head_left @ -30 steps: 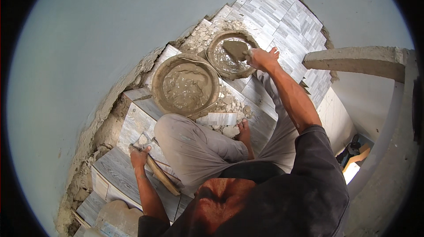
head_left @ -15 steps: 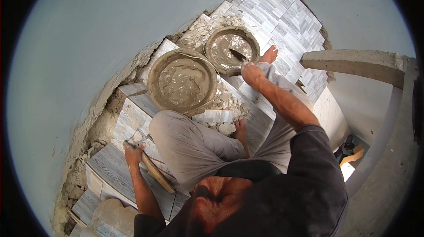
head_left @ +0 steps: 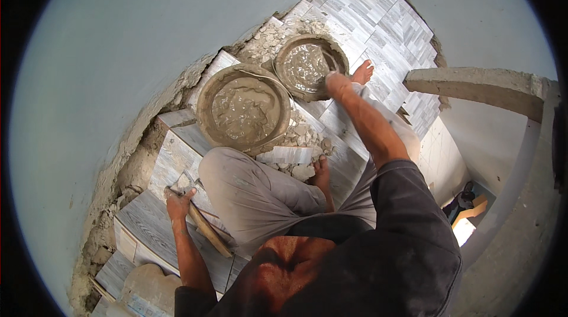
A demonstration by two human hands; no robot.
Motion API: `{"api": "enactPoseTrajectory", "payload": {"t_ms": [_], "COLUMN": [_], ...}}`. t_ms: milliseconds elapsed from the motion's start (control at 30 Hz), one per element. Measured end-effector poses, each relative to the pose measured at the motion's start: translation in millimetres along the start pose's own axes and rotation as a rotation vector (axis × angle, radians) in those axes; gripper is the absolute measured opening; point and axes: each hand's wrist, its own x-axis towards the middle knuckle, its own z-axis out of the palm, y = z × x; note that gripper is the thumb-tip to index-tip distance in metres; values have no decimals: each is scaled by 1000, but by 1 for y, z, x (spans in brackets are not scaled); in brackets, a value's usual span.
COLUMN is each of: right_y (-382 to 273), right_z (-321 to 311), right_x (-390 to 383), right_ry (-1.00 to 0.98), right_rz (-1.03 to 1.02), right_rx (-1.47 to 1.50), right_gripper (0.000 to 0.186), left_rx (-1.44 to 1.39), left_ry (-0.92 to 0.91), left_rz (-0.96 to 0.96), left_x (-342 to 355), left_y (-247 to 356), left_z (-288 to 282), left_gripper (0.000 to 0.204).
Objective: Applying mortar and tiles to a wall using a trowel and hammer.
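My right hand [head_left: 339, 85] is closed round the handle of a trowel at the near right rim of the smaller bucket [head_left: 284, 87]. The trowel's blade [head_left: 332, 64] is blurred and hard to make out against the wet grey mortar [head_left: 305, 68]. To the left stands a larger bucket [head_left: 204, 110], also holding wet mortar [head_left: 245, 110]. At lower left, my left hand [head_left: 177, 203] is closed over the end of a wooden-handled tool [head_left: 210, 231] lying on the tiled step. Its thumb sticks out to the right, and the hand hides part of the tool's head.
Broken mortar rubble [head_left: 302, 136] and a cut tile piece [head_left: 287, 155] lie between the larger bucket and my feet. Wood-look tiles [head_left: 361, 21] cover the stepped floor. A rough broken edge [head_left: 142, 151] follows the grey wall. A concrete beam [head_left: 473, 80] juts in at right.
The trowel blade, plainly seen over the smaller bucket before, is now blurred and near its right rim. My right hand has shifted slightly; my left hand stays put.
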Motion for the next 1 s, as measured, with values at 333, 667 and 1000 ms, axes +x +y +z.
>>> {"api": "enactPoseTrajectory", "payload": {"t_ms": [333,667,1000], "right_y": [-18,11,-17], "right_z": [-32,-52,-18], "right_x": [-80,22,-36], "right_ry": [-8,-108,-78], "right_rz": [-92,85,-296], "right_rx": [-279,85,-426], "right_gripper": [29,28,25], "left_rx": [-1,10,16], "left_ry": [15,14,-27], "left_rz": [23,42,1], "left_x": [2,2,2], "left_y": [-1,1,1], "left_z": [1,0,2], "left_gripper": [122,126,121]}}
